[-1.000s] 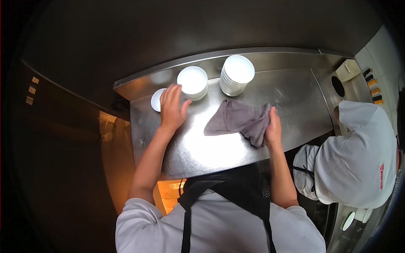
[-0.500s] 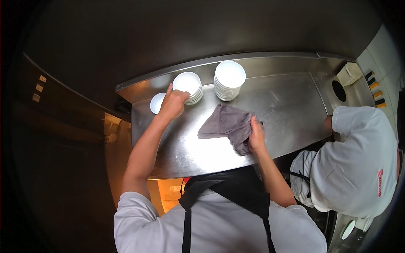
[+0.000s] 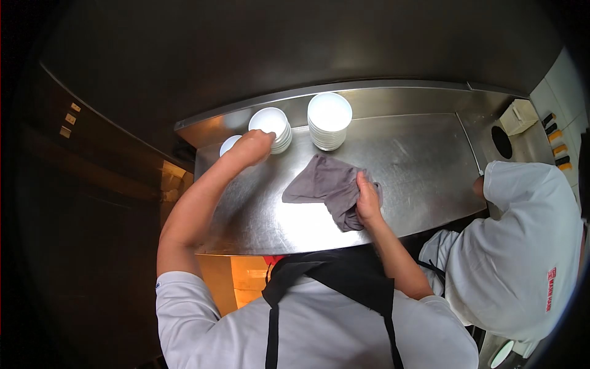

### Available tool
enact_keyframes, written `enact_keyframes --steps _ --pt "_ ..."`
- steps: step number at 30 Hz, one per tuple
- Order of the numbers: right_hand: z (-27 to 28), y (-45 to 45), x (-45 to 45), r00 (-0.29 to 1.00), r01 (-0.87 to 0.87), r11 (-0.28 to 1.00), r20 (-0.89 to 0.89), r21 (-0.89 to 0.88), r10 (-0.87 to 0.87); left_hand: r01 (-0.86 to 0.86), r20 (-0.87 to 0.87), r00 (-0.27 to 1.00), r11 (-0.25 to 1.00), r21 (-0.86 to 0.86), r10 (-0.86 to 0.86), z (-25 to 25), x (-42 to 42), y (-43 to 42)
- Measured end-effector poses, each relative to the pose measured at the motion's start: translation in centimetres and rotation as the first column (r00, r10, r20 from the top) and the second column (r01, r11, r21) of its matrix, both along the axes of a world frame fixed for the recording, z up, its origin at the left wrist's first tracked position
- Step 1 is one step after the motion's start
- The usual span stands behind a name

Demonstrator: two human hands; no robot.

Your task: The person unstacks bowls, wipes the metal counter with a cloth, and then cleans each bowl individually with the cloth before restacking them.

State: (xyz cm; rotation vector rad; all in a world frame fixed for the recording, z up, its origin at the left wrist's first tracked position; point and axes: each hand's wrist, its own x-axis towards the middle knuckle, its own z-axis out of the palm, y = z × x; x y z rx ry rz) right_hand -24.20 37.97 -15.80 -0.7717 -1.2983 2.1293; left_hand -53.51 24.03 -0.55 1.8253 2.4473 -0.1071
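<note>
Head view: left hand (image 3: 253, 148) touches stacked bowls (image 3: 268, 120), right hand (image 3: 368, 201) grips cloth (image 3: 319, 182).

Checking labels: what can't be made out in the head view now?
All in the head view:
- Left hand: its grip, if any, on the shorter bowl stack; its own back hides it.
- Right hand: fingertips, behind grey cloth.
- Leftmost white dish: lower part, behind the left arm.
- Co-worker's shirt print: too small.

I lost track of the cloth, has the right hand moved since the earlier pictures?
Yes. The right hand, holding the cloth, has moved left, farther from the seam rightward on the counter.
</note>
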Motion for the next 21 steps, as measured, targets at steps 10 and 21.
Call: enact_keyframes --steps 10,21 --pt "1.4 0.7 -0.8 0.98 0.103 0.955 -0.137 -0.277 -0.145 0.025 0.025 0.999 0.988 0.154 -0.029 -1.0 -0.3 -1.0" --pt "3.7 -0.4 -0.5 0.964 0.172 0.962 -0.163 -0.214 -0.209 -0.588 0.644 0.754 0.572 0.572 0.13 1.0 9.1 -3.2"
